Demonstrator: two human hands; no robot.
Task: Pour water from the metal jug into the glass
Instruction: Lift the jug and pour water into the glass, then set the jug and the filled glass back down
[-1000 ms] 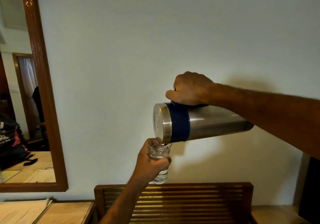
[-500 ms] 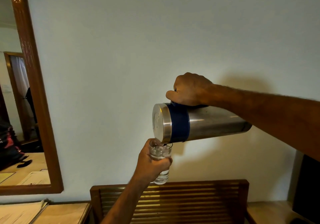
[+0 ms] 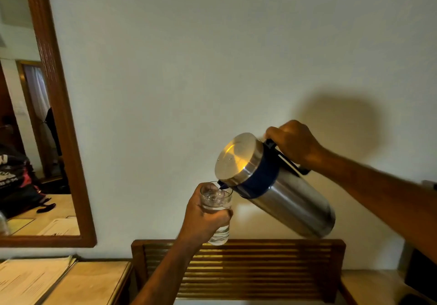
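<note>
My right hand [image 3: 294, 142] grips the dark blue handle of the metal jug [image 3: 281, 191], a steel cylinder with a blue band and a flat steel lid. The jug leans to the left with its base lower at the right. Its small dark spout rests just over the rim of the glass [image 3: 217, 212]. My left hand [image 3: 203, 219] wraps around the clear glass and holds it up in the air, upright, with water nearly up to the rim. My fingers hide the middle of the glass.
A slatted wooden chair back [image 3: 238, 269] stands below my hands against the white wall. A wood-framed mirror [image 3: 59, 125] hangs at the left. Papers [image 3: 28, 278] lie on the wooden table [image 3: 94, 281] at bottom left. Another wooden surface [image 3: 369, 285] shows at bottom right.
The jug has tipped back from lying level: its base has dropped and its lid now faces up and left. The glass holds more water. Both hands stay on their objects.
</note>
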